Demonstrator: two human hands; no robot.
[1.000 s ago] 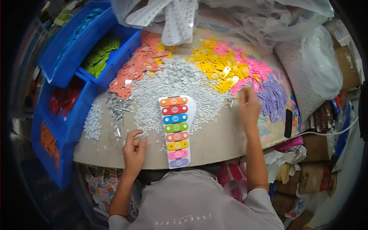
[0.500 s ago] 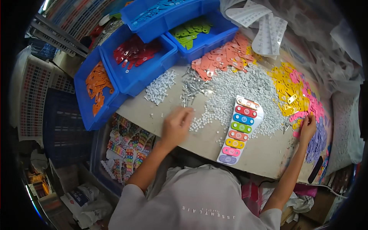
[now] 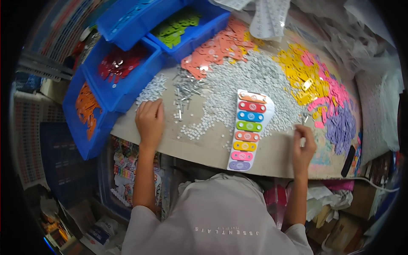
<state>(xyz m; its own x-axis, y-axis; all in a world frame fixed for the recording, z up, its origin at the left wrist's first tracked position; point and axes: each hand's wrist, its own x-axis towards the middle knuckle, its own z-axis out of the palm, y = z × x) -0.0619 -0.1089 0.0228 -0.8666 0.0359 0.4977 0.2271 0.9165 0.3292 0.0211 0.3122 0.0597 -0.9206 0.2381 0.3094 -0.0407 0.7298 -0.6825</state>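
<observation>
A toy xylophone [image 3: 249, 126] lies on the table in front of me, a white tapered base carrying a row of coloured bars from orange at the far end to purple at the near end. My left hand [image 3: 149, 121] is at the near edge of a heap of small white pins [image 3: 154, 88], its fingers curled together and their tips hidden. To the right of the xylophone, my right hand [image 3: 304, 143] has thumb and fingers closed in a pinch; what they hold cannot be made out. Just beyond it lie a few metal pins [image 3: 305, 117].
Blue bins [image 3: 123, 102] at the left hold orange, red, green and blue bars. A wide heap of small white-grey pieces [image 3: 259, 70] covers the middle. Salmon [image 3: 212, 51], yellow [image 3: 302, 80], pink [image 3: 338, 92] and purple bars [image 3: 341, 127] are piled around it. A tub of finished-looking xylophones [image 3: 125, 172] sits below the edge.
My left hand has moved left to the white pins. My right hand has come left, away from the pink and purple bars, towards the metal pins. The whole view has shifted.
</observation>
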